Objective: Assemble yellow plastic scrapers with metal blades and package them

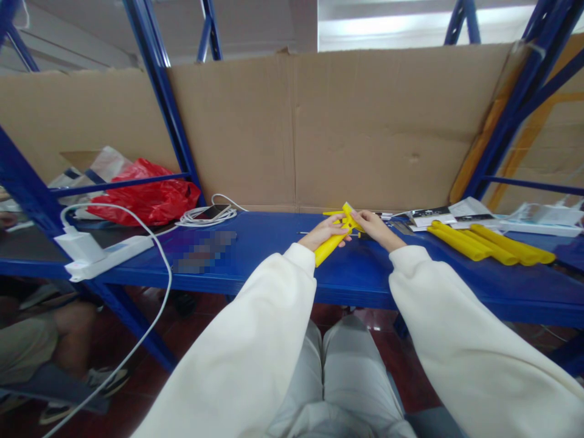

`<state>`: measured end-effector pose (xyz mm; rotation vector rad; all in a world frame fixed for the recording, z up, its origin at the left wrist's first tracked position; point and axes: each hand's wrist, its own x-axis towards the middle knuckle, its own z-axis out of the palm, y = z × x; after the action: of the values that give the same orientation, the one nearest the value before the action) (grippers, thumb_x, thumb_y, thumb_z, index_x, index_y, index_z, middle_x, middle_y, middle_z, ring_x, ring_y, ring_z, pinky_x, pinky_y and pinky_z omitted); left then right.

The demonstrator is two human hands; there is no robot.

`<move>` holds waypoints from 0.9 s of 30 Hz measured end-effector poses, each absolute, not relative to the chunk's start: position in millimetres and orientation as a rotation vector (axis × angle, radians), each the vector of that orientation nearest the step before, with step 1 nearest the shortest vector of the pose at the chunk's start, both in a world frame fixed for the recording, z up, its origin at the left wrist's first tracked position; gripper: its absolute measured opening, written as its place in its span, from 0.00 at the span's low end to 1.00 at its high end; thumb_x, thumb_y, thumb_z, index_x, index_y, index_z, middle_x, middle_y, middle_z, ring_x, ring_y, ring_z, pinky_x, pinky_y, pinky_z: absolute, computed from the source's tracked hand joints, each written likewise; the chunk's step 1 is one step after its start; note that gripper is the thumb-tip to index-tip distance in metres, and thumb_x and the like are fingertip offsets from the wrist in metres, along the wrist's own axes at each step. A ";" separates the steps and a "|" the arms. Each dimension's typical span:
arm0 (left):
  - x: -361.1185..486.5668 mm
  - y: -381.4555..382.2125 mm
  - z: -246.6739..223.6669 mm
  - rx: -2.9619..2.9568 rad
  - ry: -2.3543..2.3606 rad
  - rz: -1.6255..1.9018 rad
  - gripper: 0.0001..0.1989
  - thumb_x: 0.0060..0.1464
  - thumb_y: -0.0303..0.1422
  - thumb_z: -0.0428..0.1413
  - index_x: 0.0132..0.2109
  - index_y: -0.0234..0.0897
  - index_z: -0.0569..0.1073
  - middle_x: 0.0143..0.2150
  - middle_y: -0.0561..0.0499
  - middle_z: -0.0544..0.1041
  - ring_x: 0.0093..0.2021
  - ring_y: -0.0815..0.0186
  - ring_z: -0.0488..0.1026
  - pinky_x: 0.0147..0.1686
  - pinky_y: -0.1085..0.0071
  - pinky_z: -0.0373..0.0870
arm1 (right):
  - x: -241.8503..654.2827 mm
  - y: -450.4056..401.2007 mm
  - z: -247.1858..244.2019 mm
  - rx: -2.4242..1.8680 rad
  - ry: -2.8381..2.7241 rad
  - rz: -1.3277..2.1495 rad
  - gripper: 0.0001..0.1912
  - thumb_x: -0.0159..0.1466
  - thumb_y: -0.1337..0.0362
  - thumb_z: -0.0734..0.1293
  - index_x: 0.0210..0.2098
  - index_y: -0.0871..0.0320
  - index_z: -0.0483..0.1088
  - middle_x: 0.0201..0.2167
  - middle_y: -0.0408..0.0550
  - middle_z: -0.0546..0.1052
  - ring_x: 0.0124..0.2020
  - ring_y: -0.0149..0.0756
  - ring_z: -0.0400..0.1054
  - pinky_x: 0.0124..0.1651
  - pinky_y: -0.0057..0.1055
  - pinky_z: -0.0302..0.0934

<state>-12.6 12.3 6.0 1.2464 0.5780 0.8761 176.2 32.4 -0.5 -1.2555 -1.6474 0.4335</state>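
Observation:
Above the blue table, my left hand is wrapped around a yellow plastic piece with a thick tube-like handle. The handle slants down toward me, and its upper end has a narrower yellow part pointing away. On that upper end, from the right, the fingers of my right hand are closed. What the right fingertips pinch exactly is partly hidden. Small yellow and thin metal bits show around and behind the hands, too small to name.
Several yellow tubes lie on the blue table at right, near plastic packets. White power strips stand at left and far right. A red plastic bag and coiled white cable are at left. Cardboard walls the back. A seated person's leg shows at lower left.

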 end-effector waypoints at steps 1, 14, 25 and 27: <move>-13.1 12.4 6.8 1.231 0.577 0.891 0.33 0.54 0.16 0.56 0.65 0.37 0.66 0.38 0.49 0.79 0.26 0.68 0.76 0.24 0.75 0.68 | 177.2 35.4 -2.0 -1.254 -1.638 0.413 0.42 0.46 0.19 0.64 0.27 0.55 0.67 0.29 0.48 0.74 0.34 0.39 0.66 0.41 0.36 0.64; -13.9 16.7 11.0 0.823 0.870 1.349 0.31 0.57 0.14 0.53 0.65 0.36 0.66 0.47 0.43 0.81 0.28 0.69 0.78 0.25 0.76 0.68 | 219.3 38.5 1.2 -1.583 -1.671 -0.113 0.20 0.67 0.45 0.64 0.42 0.54 0.78 0.46 0.57 0.81 0.53 0.55 0.71 0.58 0.56 0.62; -20.8 25.9 6.1 0.771 1.045 1.422 0.15 0.54 0.12 0.54 0.45 0.31 0.73 0.26 0.53 0.73 0.22 0.71 0.72 0.21 0.79 0.65 | 264.9 35.4 -2.2 -1.871 -2.097 0.226 0.23 0.55 0.44 0.75 0.39 0.54 0.81 0.39 0.53 0.83 0.45 0.52 0.77 0.49 0.42 0.70; -21.5 27.7 5.5 0.765 1.059 1.420 0.14 0.54 0.13 0.55 0.45 0.31 0.73 0.26 0.53 0.73 0.22 0.70 0.73 0.22 0.78 0.66 | 269.9 38.9 -6.0 -1.836 -2.121 0.253 0.19 0.53 0.50 0.76 0.40 0.54 0.81 0.38 0.51 0.83 0.43 0.50 0.77 0.48 0.40 0.70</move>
<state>-21.5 27.7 5.5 0.7655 1.0593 1.4197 269.9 38.9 -6.0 -1.8359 -2.1212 0.2529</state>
